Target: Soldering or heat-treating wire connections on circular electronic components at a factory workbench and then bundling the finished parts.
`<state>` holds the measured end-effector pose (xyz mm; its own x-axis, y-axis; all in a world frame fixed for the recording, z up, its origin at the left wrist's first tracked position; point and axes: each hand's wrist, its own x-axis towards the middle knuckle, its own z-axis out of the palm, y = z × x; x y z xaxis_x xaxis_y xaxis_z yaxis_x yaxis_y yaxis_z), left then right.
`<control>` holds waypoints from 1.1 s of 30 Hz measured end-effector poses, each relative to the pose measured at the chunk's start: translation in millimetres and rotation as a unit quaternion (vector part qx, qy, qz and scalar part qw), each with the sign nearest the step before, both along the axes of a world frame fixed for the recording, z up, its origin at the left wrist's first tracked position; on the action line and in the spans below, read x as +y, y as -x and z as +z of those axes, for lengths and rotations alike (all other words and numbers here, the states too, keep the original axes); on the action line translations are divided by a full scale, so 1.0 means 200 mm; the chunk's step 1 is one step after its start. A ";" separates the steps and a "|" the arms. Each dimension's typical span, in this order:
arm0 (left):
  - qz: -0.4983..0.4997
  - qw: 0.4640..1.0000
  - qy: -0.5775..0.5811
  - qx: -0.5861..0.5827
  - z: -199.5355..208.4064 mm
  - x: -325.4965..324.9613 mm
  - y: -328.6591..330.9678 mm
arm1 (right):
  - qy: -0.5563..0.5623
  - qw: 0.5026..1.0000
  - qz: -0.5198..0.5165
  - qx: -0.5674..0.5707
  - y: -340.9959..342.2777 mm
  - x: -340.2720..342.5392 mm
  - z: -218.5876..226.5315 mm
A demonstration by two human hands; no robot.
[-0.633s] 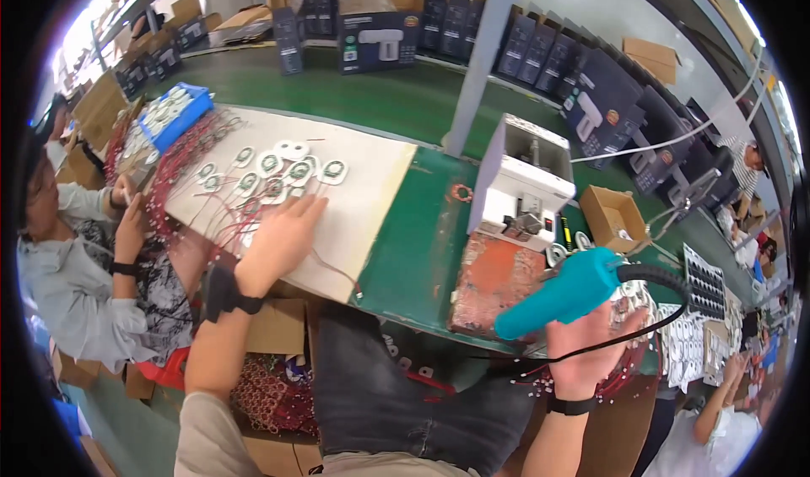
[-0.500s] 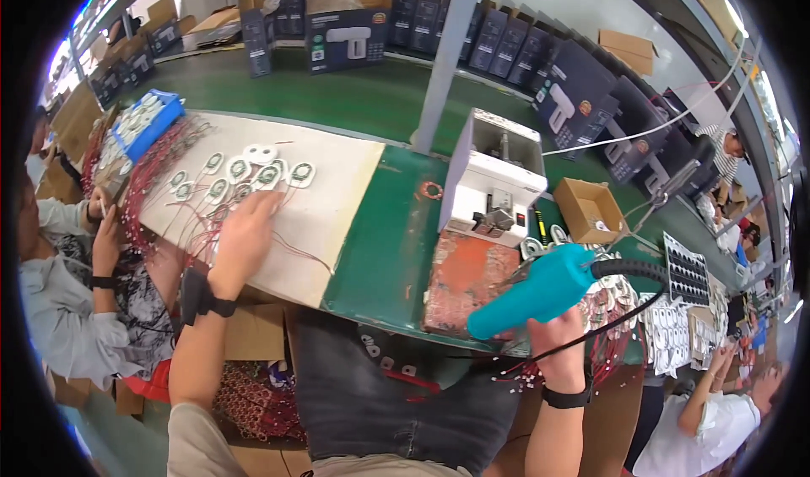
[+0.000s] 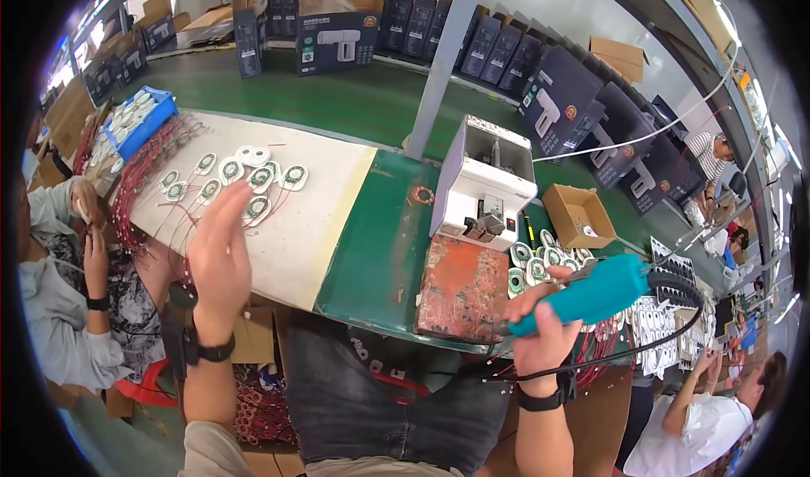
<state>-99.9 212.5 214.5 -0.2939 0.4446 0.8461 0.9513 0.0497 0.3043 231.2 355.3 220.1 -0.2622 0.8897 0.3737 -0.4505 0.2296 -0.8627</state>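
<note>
Our left hand [image 3: 221, 257] hides part of the mat [image 3: 308, 232]; the tool [image 3: 595, 293] partly covers our right hand [image 3: 542, 342]; the left co-worker [image 3: 83, 333] is cropped.

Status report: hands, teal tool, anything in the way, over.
Left hand open near round white parts. Right hand at teal tool, grip unclear. Black cable crosses before right hand, possible snag.
</note>
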 end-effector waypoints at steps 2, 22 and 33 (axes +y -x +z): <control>-0.064 0.998 0.011 -0.015 0.04 0.03 -0.15 | 0.003 0.999 -0.046 -0.020 -0.01 0.04 0.04; -0.236 0.954 0.176 -0.052 -0.19 0.41 -1.02 | -0.058 0.988 -0.141 0.024 0.45 0.52 0.14; -0.319 0.937 0.133 -0.055 -0.29 0.37 -0.96 | -0.098 0.990 -0.104 -0.014 0.46 0.55 0.09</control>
<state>92.8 286.3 155.9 0.0250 0.7505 0.6604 0.7771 -0.4301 0.4594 139.7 466.0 237.3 -0.0934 0.8371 0.5391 -0.3530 0.4784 -0.8041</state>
